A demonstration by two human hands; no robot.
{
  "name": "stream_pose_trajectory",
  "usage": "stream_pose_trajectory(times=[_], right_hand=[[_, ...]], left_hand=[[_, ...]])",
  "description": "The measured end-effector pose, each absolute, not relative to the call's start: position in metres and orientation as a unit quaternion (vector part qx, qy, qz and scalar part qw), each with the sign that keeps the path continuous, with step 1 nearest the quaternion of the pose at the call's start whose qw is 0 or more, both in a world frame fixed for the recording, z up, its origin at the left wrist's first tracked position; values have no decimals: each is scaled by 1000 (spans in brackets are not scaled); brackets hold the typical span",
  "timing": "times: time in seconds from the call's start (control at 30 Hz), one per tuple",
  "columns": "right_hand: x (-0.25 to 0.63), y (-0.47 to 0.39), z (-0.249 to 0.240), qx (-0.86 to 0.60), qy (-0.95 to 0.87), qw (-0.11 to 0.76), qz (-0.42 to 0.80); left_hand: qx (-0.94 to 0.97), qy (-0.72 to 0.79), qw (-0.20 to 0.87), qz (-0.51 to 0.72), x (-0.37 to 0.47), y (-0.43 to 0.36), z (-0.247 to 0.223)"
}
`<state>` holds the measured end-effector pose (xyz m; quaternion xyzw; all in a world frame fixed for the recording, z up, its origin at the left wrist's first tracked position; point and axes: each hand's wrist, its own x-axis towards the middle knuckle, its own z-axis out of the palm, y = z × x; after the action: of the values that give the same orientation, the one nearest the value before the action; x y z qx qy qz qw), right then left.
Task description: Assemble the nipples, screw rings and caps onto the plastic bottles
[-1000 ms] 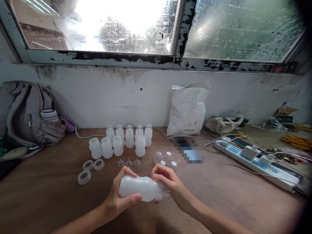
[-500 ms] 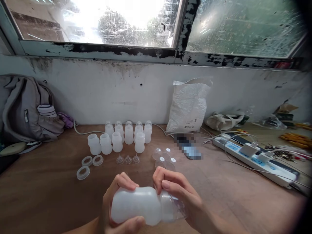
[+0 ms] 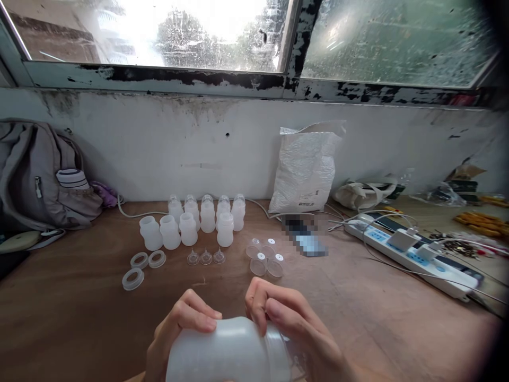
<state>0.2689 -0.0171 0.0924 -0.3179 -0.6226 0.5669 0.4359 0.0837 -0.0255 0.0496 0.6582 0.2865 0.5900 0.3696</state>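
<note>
The counter [image 3: 338,297] offers passage between the clear discs [image 3: 257,266] and the power strip [image 3: 417,258]. Standing bottles [image 3: 188,230] and loose rings [image 3: 133,287] obstruct the left.

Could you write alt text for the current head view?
A person's left hand and right hand hold a frosted bottle sideways. Beyond, on a brown table, stand nine more bottles, with rings, teats and clear round pieces nearer. A white pouch stands against the wall.

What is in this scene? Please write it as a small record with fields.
left hand: grips frosted bottle
right hand: fingers at its neck end
back row: five clear-topped bottles
front row: four bottles
loose parts: three rings, three clear pointed pieces, four clear round pieces
against wall: white pouch
far left: backpack
right: power strip
</note>
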Motion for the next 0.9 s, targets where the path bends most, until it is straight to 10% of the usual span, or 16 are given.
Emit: stream_pose_trajectory(times=[0.57, 0.9], right_hand=[[262, 25, 54, -494, -543, 414, 539], [262, 30, 42, -497, -487, 429, 576]], left_hand=[[626, 337, 448, 543, 91, -4, 1], [443, 405, 669, 439, 93, 21, 2]])
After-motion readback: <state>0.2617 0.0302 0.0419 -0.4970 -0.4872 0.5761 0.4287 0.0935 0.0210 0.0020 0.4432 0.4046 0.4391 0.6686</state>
